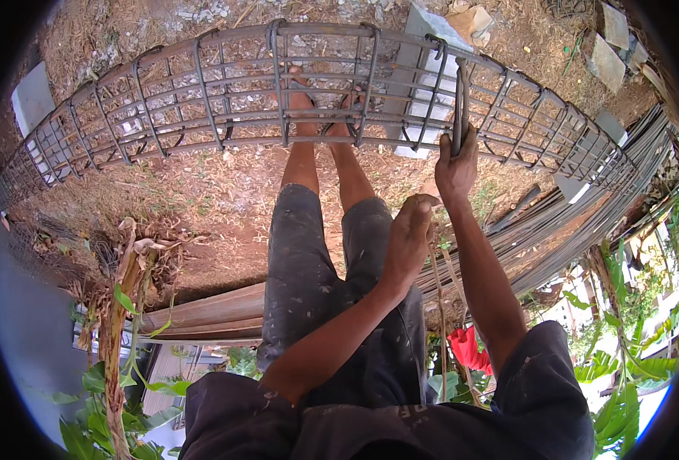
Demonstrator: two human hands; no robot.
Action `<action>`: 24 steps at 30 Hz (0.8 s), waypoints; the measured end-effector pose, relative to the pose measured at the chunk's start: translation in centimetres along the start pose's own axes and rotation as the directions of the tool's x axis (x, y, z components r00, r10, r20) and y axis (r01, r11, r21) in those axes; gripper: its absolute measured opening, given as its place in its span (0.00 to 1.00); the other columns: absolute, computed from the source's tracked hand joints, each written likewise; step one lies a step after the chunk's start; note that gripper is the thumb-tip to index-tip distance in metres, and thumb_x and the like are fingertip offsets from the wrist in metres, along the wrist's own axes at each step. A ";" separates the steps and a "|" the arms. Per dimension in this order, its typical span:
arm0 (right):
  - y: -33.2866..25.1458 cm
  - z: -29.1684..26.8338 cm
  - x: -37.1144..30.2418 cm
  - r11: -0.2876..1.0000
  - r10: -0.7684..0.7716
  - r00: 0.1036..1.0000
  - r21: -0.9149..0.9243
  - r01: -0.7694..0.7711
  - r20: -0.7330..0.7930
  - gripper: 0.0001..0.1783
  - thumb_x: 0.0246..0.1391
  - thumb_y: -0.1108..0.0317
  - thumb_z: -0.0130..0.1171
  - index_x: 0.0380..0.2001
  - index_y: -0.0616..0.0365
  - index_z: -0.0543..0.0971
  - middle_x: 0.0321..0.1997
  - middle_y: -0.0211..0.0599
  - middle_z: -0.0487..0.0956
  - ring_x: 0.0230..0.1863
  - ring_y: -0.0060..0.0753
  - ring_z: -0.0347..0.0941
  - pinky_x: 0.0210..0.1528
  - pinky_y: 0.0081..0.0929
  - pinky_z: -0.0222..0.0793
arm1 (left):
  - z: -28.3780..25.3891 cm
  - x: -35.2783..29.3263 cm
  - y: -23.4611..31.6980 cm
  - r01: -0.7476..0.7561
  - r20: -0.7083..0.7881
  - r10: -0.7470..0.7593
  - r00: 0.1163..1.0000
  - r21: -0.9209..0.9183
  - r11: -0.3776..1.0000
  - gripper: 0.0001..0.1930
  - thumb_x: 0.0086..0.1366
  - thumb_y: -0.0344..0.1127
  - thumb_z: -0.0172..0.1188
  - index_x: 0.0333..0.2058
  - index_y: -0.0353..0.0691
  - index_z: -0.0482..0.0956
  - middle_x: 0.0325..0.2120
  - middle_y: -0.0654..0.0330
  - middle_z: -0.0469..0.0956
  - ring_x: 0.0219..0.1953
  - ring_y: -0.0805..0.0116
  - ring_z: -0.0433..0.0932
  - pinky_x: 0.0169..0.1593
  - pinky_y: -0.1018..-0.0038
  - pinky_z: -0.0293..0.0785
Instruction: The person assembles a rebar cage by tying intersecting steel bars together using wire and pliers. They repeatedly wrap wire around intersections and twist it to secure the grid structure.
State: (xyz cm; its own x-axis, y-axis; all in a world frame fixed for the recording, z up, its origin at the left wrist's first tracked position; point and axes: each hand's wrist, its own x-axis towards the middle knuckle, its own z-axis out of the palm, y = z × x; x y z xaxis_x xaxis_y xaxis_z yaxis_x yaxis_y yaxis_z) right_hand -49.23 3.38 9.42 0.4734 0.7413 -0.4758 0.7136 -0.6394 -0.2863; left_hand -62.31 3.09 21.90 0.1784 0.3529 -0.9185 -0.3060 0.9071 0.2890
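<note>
A worker in dark, paint-flecked shorts (297,257) stands in a dirt yard before a long cage of steel bars (367,88), stretched left to right across the far side, a pale block (435,27) below it right of middle. The right hand (456,172) is closed around the handles of a pair of pincers (466,92), raised against the cage's bars. The left hand (408,241) is apart from it, nearer the body, fingers curled; from here one cannot tell whether they pinch anything. The cage looks heavy and stiff, rough rather than slippery and hardly fragile, though its thin hoops might shift if tugged. The thick outer bars seem the surest hold. At right, more bars (562,230) lie in a long pile.
</note>
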 end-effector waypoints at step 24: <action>-3.6 0.4 -2.7 0.982 -0.188 0.970 0.058 0.181 0.153 0.35 0.55 0.58 0.59 0.61 0.63 0.62 0.54 0.60 0.69 0.57 0.59 0.65 0.56 0.44 0.64 | -6.7 2.2 3.2 -0.078 -0.095 0.045 0.994 -0.382 0.921 0.11 0.70 0.43 0.53 0.42 0.42 0.72 0.15 0.71 0.64 0.15 0.83 0.60 0.17 0.82 0.56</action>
State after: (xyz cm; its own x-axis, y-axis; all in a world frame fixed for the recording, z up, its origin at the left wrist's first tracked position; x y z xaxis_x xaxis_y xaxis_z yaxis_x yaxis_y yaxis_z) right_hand -53.27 3.60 11.41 0.2460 0.8079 -0.5355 0.7562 -0.5056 -0.4154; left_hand -69.16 5.19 18.98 0.0750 0.3703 -0.9259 -0.6531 0.7199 0.2350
